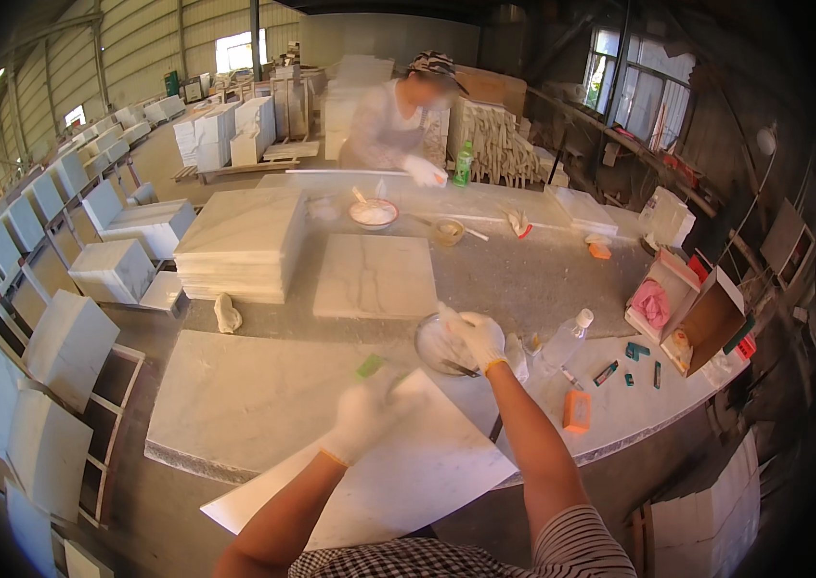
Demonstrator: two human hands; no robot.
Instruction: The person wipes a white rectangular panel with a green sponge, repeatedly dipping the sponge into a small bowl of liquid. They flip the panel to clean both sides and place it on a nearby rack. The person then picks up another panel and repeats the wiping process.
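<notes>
A white marble tile [408, 453] lies tilted in front of me, overhanging the near edge of the stone-topped table [244, 385]. My left hand [360, 419], in a white glove, is over its left part, smeared by motion. Right beside its fingers is a small flat green piece [369, 366]; whether the hand grips it I cannot tell. My right hand [478, 339], also gloved, is closed above a metal bowl [424, 358] of white powder or paste. A whitish thing [446, 312] sticks out from its fingers, its kind unclear. A dark flat tool leans at the bowl's near rim.
Right of the bowl stand a clear bottle [567, 339], an orange block [577, 411], small green boxes [637, 351] and an open carton [711, 323]. Beyond lie another marble tile [374, 275] and a tile stack [239, 246]. A co-worker [398, 125] stands across the table.
</notes>
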